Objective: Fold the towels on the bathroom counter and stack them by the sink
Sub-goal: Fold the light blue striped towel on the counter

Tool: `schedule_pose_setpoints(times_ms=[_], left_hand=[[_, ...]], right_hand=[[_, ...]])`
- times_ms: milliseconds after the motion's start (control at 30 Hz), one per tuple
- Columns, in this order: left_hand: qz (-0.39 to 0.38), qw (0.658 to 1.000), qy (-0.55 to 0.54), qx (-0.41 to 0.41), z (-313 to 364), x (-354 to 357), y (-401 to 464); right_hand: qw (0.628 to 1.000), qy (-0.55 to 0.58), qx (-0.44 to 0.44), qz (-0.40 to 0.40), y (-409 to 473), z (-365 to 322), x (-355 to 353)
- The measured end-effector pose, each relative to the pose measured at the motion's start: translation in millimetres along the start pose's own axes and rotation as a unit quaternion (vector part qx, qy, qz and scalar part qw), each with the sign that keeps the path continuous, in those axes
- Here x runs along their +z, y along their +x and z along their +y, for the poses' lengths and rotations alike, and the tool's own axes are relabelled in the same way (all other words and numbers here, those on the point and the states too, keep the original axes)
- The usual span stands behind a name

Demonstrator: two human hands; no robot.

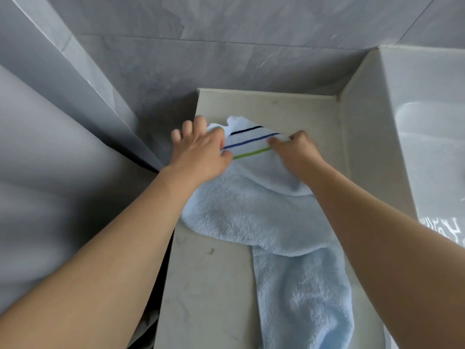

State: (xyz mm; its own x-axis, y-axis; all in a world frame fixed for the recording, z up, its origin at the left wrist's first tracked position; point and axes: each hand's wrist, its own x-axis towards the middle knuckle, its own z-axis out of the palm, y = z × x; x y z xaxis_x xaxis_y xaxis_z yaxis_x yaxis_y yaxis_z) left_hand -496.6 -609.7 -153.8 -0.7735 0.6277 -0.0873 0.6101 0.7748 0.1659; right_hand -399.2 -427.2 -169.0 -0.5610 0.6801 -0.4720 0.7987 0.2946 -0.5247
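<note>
A white towel with black, blue and green stripes (254, 144) lies on top of a light blue towel (251, 217) on the beige counter (206, 285). My left hand (201, 149) grips the striped towel's left edge, fingers curled over it. My right hand (297, 152) pinches its right edge near the stripes. The blue towel's long tail (302, 298) runs toward the counter's near edge. Part of the striped towel is hidden under my hands.
A white sink basin (432, 152) sits to the right behind a raised ledge (364, 137). Grey tiled walls (226, 46) close the back and left. A dark gap (161, 273) runs along the counter's left edge.
</note>
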Motion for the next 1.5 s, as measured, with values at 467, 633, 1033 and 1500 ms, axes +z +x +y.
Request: schedule_pose_setpoints(times_ms=[467,633,1033,1500], left_hand=[[-0.038,0.999,-0.031,-0.012,44,69,-34],[0.002,0.998,-0.027,-0.051,13,74,-21],[0.072,0.983,-0.123,-0.118,-12,68,30],[0.189,0.960,-0.171,-0.114,-6,53,3]], right_hand=[[0.942,-0.193,-0.117,0.250,-11,27,0],[0.952,-0.272,-0.091,0.104,9,51,7],[0.957,-0.205,-0.062,0.195,16,35,41],[0.919,0.128,-0.165,0.333,-78,54,22]])
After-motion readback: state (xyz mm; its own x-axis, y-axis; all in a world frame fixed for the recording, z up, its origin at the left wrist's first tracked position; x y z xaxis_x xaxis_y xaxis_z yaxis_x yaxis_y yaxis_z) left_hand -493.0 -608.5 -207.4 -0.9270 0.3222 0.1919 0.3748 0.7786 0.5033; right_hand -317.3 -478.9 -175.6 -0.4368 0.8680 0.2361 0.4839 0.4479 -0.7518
